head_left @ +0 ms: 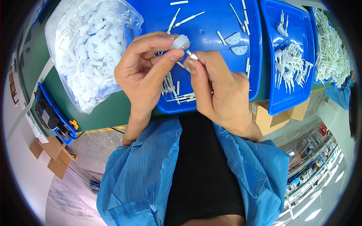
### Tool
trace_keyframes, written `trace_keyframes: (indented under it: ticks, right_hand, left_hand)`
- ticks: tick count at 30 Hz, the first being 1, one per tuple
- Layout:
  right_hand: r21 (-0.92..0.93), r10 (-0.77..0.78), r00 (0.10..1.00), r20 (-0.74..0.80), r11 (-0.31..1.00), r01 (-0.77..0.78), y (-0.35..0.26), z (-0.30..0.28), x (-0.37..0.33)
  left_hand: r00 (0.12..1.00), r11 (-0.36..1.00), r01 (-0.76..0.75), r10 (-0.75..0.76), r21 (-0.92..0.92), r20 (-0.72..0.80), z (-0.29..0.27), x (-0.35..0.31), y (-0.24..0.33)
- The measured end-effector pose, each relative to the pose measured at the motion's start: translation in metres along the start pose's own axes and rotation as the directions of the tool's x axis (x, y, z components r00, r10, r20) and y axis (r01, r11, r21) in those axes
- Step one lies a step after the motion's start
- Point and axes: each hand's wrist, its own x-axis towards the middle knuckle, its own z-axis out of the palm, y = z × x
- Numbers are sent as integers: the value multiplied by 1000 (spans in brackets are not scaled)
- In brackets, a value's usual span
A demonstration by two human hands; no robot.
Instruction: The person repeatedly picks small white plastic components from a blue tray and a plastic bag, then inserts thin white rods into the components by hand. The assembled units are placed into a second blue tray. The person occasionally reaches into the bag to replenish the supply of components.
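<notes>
Between the thumb and forefinger of my left hand [145,67] is a small white plastic piece [180,41] with a rounded edge. My right hand [222,88] pinches a thin white rod with a metal tip [192,55], its end meeting or nearly meeting the piece; I cannot tell if it is inside. Both hands are over a blue tray [211,7]. In that tray lie loose white rods [187,97] and two flat half-round white pieces [239,49] with small holes.
A clear bag of white plastic pieces [94,49] stands left on the green table [98,119]. To the right, a second blue tray [271,107] holds rods joined to white pieces [292,66]; beyond it is another heap [332,49]. A black device [52,115] sits far left.
</notes>
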Motion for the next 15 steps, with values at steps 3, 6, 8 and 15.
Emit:
trace_keyframes:
  ticks: [3, 6, 8, 15]
  right_hand:
    - [61, 43, 996, 79, 997, -47, -4, -7, 0]
    - [92, -1, 997, 75, 996, -6, -3, -13, 5]
    - [78, -61, 998, 29, 995, 59, -1, -13, 7]
    - [-17, -172, 985, 9, 985, 172, -2, -7, 6]
  left_hand:
    - [999, 999, -44, 45, -12, 14, -2, 0, -2]
    - [997, 998, -67, 66, 18, 43, -9, -2, -2]
    - [994, 996, -77, 73, 46, 82, -14, -4, -1]
    - [997, 991, -78, 76, -110, -17, -6, -2, -1]
